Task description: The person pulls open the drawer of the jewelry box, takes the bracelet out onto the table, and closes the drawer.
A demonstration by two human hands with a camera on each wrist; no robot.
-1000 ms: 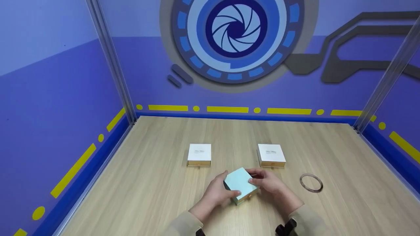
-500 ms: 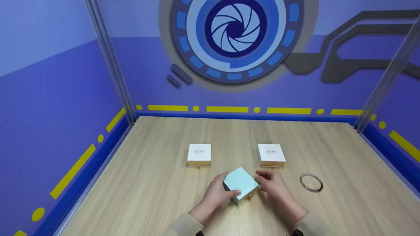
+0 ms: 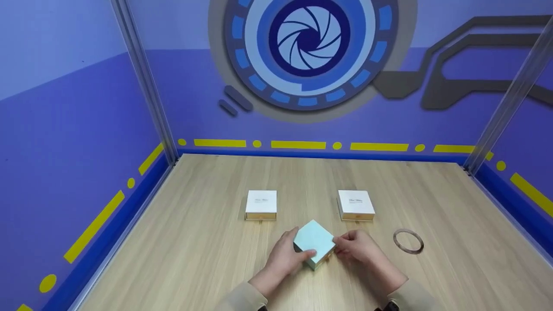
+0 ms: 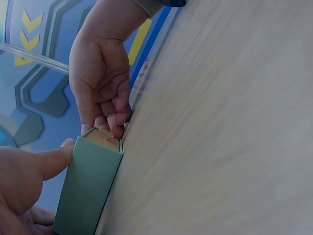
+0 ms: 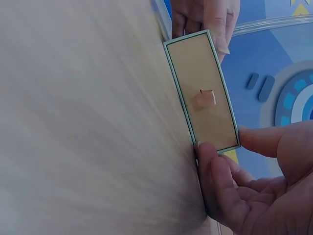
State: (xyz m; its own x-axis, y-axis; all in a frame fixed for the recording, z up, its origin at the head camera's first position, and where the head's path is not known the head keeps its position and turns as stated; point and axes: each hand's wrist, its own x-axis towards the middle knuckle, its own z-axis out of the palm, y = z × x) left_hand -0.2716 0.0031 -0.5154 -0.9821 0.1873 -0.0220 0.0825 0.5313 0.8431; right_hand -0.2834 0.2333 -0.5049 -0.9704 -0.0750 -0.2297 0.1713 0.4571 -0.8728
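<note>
A mint-green drawer box (image 3: 314, 242) sits turned at an angle near the middle front of the table. My left hand (image 3: 283, 255) grips its left side, thumb on the lid and fingers along the far-left side. At the box's right corner, my right hand (image 3: 358, 248) pinches the edge between thumb and curled fingers. The right wrist view shows the tan drawer front (image 5: 203, 73), flush inside its green sleeve, with a small pinkish ribbon tab (image 5: 205, 99) in the middle. Inside the box is hidden.
Two white-topped boxes with tan fronts stand behind: a left white box (image 3: 261, 204) and a right white box (image 3: 356, 205). A brownish bangle-like ring (image 3: 408, 241) lies to the right of my right hand. Blue printed walls (image 3: 242, 125) enclose the table.
My right hand has taken its thumb off the box's top, drawn back to the right, then returned to pinch the right corner. The left hand keeps its grip.
</note>
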